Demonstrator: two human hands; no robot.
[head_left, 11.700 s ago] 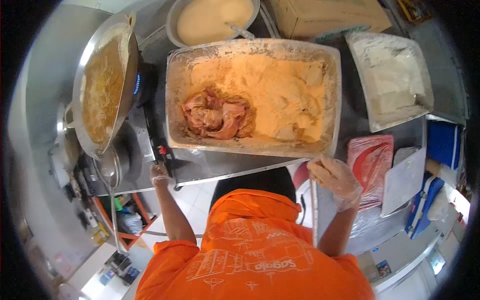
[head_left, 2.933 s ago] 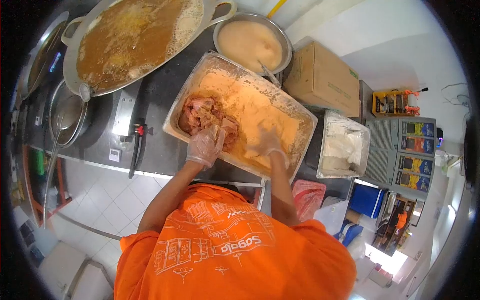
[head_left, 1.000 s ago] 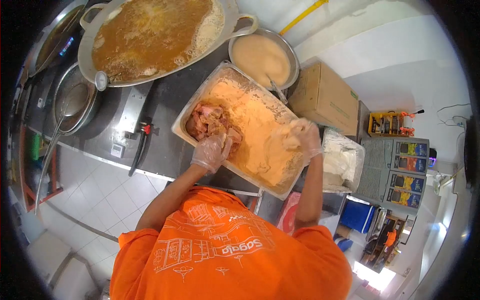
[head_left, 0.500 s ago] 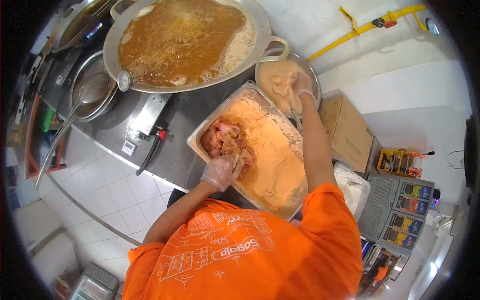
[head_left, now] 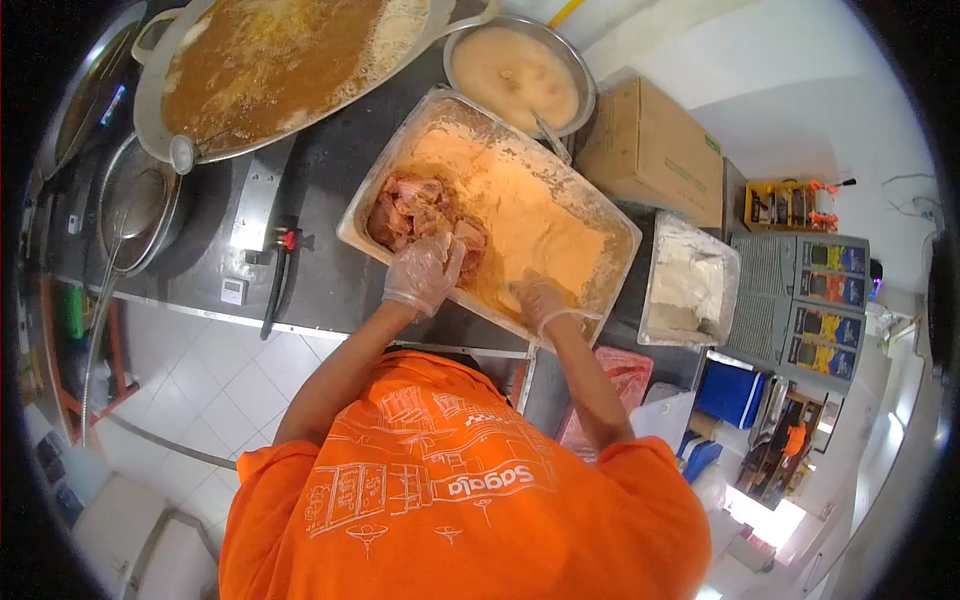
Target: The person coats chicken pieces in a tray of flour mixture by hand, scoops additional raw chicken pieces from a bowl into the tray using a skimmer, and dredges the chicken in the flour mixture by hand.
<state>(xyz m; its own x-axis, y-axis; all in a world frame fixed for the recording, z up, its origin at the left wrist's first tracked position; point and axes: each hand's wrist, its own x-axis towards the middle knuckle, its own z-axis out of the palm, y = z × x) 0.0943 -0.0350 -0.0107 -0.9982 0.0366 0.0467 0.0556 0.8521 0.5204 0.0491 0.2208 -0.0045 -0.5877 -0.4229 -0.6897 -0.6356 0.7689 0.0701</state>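
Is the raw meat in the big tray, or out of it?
In it: the meat sits at the left end of the tray, orange powder beside it, the left hand at its near edge.

Here we go, lower centre of the frame: white lettering across the orange shirt [head_left: 440, 535], one big word slanting up to the right, and it looks like "Sagaja", though the fifth letter could be an "l". Just above, smaller white print bends into the folds and won't resolve. Up to the carton [head_left: 655, 150], upper right: a green mark near its edge, fainter print on its side, all too small. Far right, coloured labels [head_left: 838, 258] on grey panels, their wording a blur. Left now, the small white timer [head_left: 234, 291], its display unreadable; upper left, the dial thermometer [head_left: 182, 154], markings too fine.
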